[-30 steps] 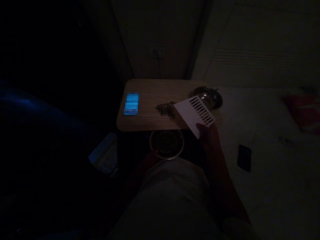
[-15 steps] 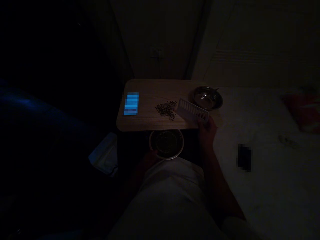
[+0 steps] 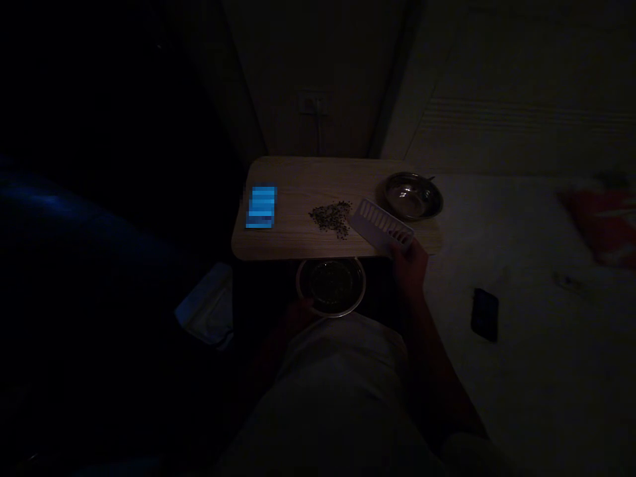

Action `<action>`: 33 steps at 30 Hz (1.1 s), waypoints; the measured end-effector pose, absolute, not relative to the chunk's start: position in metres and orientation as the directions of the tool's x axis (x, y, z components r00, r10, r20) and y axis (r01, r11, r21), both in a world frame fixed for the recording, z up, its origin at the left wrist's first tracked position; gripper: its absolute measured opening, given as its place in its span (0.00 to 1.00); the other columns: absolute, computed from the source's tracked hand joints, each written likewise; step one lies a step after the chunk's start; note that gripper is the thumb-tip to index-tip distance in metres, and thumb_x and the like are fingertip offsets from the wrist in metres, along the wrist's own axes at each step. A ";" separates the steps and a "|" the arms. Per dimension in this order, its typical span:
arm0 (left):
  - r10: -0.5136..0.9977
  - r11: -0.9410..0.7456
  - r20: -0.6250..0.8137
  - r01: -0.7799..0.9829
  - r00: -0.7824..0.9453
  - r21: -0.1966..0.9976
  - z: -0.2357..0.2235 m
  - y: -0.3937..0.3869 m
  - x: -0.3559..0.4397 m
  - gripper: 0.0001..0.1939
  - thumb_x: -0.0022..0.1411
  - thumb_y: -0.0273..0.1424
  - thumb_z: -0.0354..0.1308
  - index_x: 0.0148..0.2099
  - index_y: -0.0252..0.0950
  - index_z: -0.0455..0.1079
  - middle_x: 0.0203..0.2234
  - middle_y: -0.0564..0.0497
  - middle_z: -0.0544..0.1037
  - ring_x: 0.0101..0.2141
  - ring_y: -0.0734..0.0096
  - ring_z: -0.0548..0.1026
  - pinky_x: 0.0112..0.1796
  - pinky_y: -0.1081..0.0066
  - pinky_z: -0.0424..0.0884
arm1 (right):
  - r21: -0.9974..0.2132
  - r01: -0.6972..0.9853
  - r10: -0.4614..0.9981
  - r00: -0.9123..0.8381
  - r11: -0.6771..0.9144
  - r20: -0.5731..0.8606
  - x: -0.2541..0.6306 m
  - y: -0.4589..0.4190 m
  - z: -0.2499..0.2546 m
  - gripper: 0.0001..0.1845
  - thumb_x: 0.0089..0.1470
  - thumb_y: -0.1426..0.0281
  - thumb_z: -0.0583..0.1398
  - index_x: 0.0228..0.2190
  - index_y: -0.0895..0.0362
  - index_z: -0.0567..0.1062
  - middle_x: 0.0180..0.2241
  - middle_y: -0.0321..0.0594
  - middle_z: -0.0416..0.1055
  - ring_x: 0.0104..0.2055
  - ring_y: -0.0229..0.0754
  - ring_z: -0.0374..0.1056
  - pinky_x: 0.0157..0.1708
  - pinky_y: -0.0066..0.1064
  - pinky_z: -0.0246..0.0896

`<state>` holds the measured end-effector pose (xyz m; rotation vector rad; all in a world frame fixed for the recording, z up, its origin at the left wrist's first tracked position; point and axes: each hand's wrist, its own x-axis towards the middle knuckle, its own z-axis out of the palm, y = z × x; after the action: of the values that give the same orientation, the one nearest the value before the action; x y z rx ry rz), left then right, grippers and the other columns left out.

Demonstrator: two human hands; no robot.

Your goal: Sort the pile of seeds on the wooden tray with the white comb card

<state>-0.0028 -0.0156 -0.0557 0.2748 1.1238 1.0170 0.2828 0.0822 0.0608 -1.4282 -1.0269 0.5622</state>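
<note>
Two hands show in the head view, both dim in the dark room. The right hand (image 3: pixel 412 265) is closed on the near right corner of a white slotted card (image 3: pixel 370 232), fingers and thumb pinching it. The card slants over the right part of the wooden table (image 3: pixel 288 245), its left end just beside a loose patch of small dark bits (image 3: pixel 330 217); whether it touches the wood is unclear.

To work the card well here, I would judge, its solid edge should lie flat on the wood, with light, even pressure and short slow strokes, so that few bits slip through the slots or scatter. A steel bowl (image 3: pixel 364 285) sits just in front of the table's near edge; its rim is best held level and close to that edge.

The right forearm rises from the lower right, angling inward to the table's near right side. The left hand (image 3: pixel 299 313) is at the bowl's near left rim; how far open it is, and whether it grips, I cannot tell.
</note>
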 end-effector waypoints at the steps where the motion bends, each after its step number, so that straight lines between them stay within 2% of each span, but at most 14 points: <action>1: 0.786 0.547 -0.616 -0.531 0.058 0.647 -0.055 -0.016 -0.004 0.17 0.45 0.20 0.69 0.38 0.41 0.75 0.34 0.49 0.84 0.56 0.45 0.73 0.58 0.56 0.66 | -0.959 0.259 0.842 0.486 0.115 0.233 0.283 0.082 0.061 0.15 0.48 0.67 0.66 0.39 0.55 0.79 0.40 0.41 0.80 0.44 0.47 0.73 0.55 0.45 0.64; 6: 0.786 0.567 -0.596 -0.573 0.164 0.591 -0.052 -0.017 -0.006 0.13 0.49 0.22 0.67 0.38 0.42 0.75 0.33 0.49 0.84 0.53 0.45 0.76 0.55 0.53 0.68 | -0.958 0.254 0.850 0.468 0.133 0.242 0.284 0.077 0.069 0.13 0.48 0.67 0.65 0.38 0.55 0.80 0.39 0.42 0.80 0.42 0.47 0.73 0.53 0.45 0.66; 14: 0.717 0.650 -0.678 -0.502 0.160 0.570 -0.050 0.000 -0.001 0.11 0.49 0.28 0.67 0.38 0.40 0.76 0.31 0.46 0.83 0.54 0.43 0.75 0.55 0.55 0.69 | -0.962 0.216 0.851 0.463 0.164 0.249 0.285 0.077 0.066 0.13 0.47 0.68 0.66 0.38 0.55 0.80 0.39 0.41 0.79 0.43 0.46 0.73 0.53 0.43 0.65; 18: 0.700 0.666 -0.699 -0.484 0.145 0.567 -0.041 -0.003 0.003 0.12 0.51 0.29 0.66 0.40 0.40 0.77 0.34 0.44 0.84 0.54 0.42 0.74 0.55 0.53 0.68 | -0.959 0.240 0.871 0.427 0.151 0.244 0.287 0.077 0.065 0.12 0.48 0.69 0.66 0.38 0.55 0.80 0.39 0.41 0.79 0.42 0.46 0.73 0.52 0.44 0.65; 22: 0.708 0.659 -0.691 -0.491 0.148 0.570 -0.033 -0.005 0.007 0.12 0.51 0.30 0.65 0.41 0.38 0.77 0.35 0.43 0.84 0.55 0.40 0.74 0.55 0.52 0.69 | -0.963 0.228 0.867 0.439 0.145 0.235 0.288 0.075 0.066 0.12 0.47 0.69 0.66 0.38 0.54 0.80 0.38 0.39 0.79 0.42 0.46 0.73 0.53 0.43 0.65; 28: 0.739 0.619 -0.661 -0.522 0.131 0.587 -0.034 -0.007 0.002 0.16 0.47 0.24 0.67 0.40 0.40 0.77 0.37 0.45 0.84 0.57 0.42 0.73 0.57 0.54 0.67 | -0.968 0.208 0.880 0.421 0.142 0.220 0.287 0.070 0.071 0.12 0.47 0.69 0.66 0.37 0.54 0.80 0.38 0.39 0.79 0.42 0.46 0.73 0.52 0.43 0.65; 33: 0.758 0.598 -0.637 -0.539 0.139 0.593 -0.041 -0.008 0.004 0.15 0.49 0.26 0.67 0.42 0.41 0.76 0.35 0.46 0.84 0.54 0.42 0.75 0.55 0.53 0.68 | -0.963 0.235 0.875 0.429 0.131 0.224 0.289 0.069 0.070 0.12 0.47 0.69 0.66 0.38 0.54 0.80 0.38 0.39 0.79 0.42 0.46 0.74 0.51 0.43 0.66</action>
<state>0.0041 -0.0082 -0.0407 0.2439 1.0756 0.9504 0.2891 0.0692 0.0703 -1.3979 -1.0726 0.6256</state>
